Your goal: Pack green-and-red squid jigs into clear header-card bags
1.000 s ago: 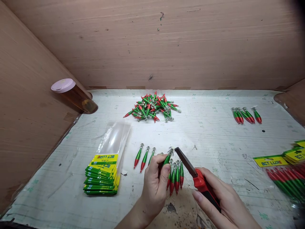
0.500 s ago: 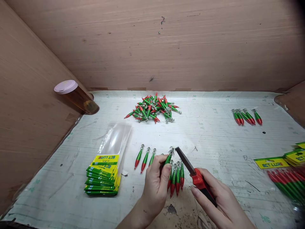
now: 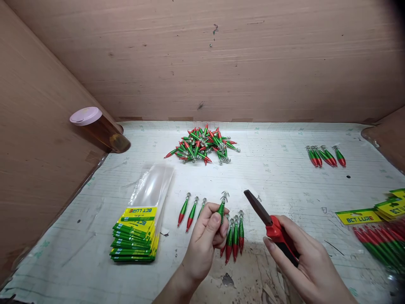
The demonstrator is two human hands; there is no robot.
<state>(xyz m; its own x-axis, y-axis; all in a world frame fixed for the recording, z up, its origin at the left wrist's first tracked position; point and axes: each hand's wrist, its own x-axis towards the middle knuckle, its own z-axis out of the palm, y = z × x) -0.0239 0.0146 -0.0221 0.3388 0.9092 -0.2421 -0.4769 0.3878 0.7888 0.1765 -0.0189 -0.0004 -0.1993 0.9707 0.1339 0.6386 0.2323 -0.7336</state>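
Observation:
My left hand [image 3: 207,234] pinches a green squid jig [image 3: 222,207] between thumb and fingers, its crown of metal hooks upward. In my right hand [image 3: 302,257] is a long-nosed hand tool [image 3: 257,207] with a dark, narrow front and red and black handles; I cannot tell if it is pliers or scissors. The tool's tip stands apart from the jig, to its right. Several green-and-red jigs [image 3: 235,242] lie just beyond and beside my left hand. Three more jigs [image 3: 191,213] lie left of it, one partly hidden by the fingers.
A heap of jigs [image 3: 199,145] lies at the back. Clear bags with yellow-green headers [image 3: 136,228] are stacked at left. At far right are filled packs [image 3: 360,217] and a short row of jigs [image 3: 318,156]. A lidded brown bottle [image 3: 104,133] leans against the left wall.
The tool has moved right, away from the jig's hooks, with my right hand. My left hand still holds the jig, now turned more upright.

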